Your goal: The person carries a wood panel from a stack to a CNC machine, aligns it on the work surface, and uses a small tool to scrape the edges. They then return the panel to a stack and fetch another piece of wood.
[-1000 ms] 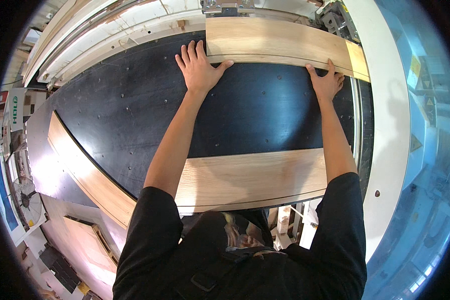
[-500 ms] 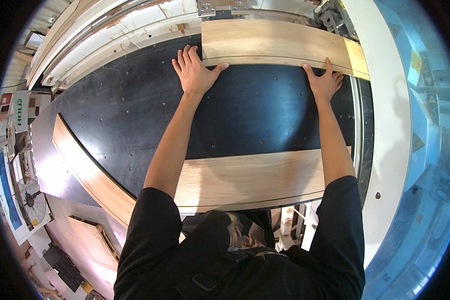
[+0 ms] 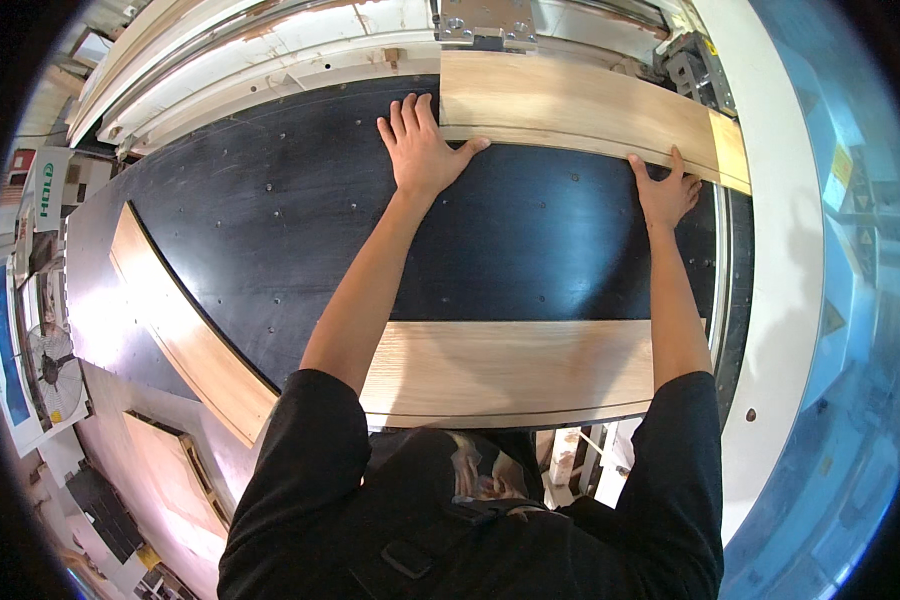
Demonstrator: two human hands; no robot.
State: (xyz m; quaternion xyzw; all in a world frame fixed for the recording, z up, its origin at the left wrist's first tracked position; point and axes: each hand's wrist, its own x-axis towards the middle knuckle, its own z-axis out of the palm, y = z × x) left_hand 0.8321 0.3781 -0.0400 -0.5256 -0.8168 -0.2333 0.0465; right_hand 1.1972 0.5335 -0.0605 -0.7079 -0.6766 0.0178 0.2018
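Just beyond left hand (image 3: 425,158) and right hand (image 3: 667,198): long, pale-wood rectangular board (image 3: 570,97), along far side of flat black desk (image 3: 530,240). Left spread wide, thumb at near edge, fingers by left end. Right partly spread, index fingertip at same edge.

Bare human hands (image 3: 425,160) (image 3: 667,200): two, one left and one right
Bare forearms (image 3: 375,270) (image 3: 676,300): two
Short black cloth sleeves (image 3: 305,430) (image 3: 678,435): two
Broad, flat black counter (image 3: 530,240): one
Long, flat boards of pale wood grain (image 3: 570,95) (image 3: 520,365) (image 3: 185,325): three
Round grey fan with a wire cage (image 3: 55,370): one
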